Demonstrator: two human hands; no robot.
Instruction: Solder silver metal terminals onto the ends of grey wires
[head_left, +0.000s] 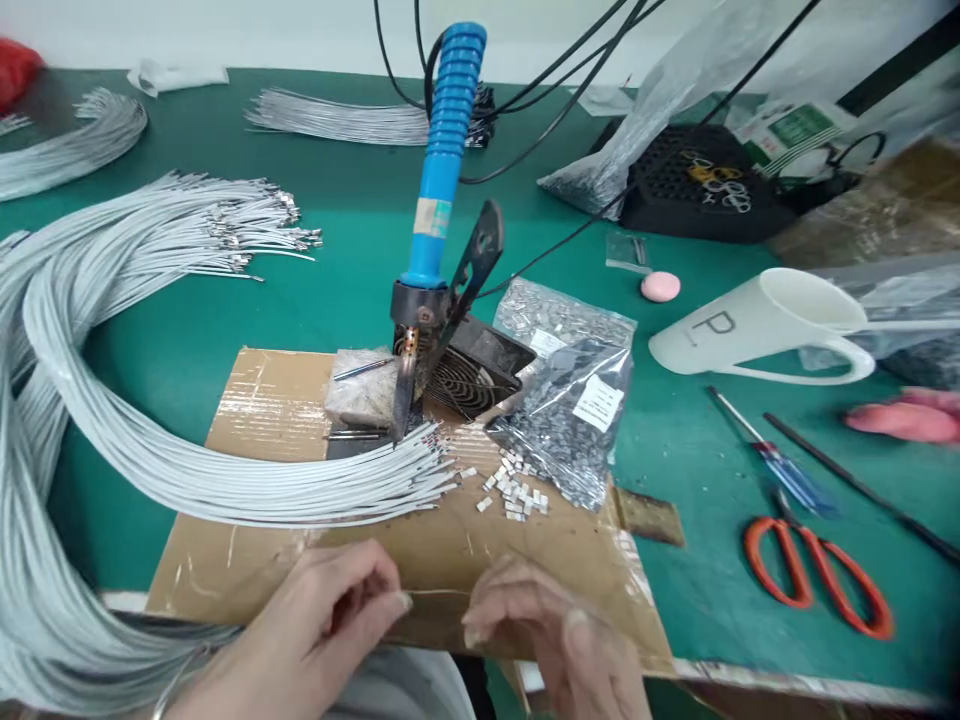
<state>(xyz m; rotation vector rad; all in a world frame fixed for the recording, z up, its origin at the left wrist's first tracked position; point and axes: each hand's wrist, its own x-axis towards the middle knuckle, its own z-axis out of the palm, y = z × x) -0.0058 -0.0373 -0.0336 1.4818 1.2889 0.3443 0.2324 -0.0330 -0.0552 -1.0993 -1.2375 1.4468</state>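
My left hand (322, 625) hovers over the front part of a cardboard sheet (247, 570), its thumb and forefinger curled close together. Whatever may be between those fingertips is hidden. To its right, my right hand (551, 630) is slightly blurred, with loosely bent fingers, the thumb apart, and nothing visible in it. Just beyond both hands lies a bundle of white wires (300, 490), tips pointing right. Beside those tips is a scatter of small white connectors (517, 490). A blue-handled soldering iron (442, 170) stands upright behind the bundle, tip down.
Bags of small parts (562, 400) lie behind the connectors, next to a small black fan (472, 375). On the right are a white mug (742, 320), a screwdriver (772, 450) and orange-handled scissors (817, 565). More wire bundles (150, 240) cover the left side.
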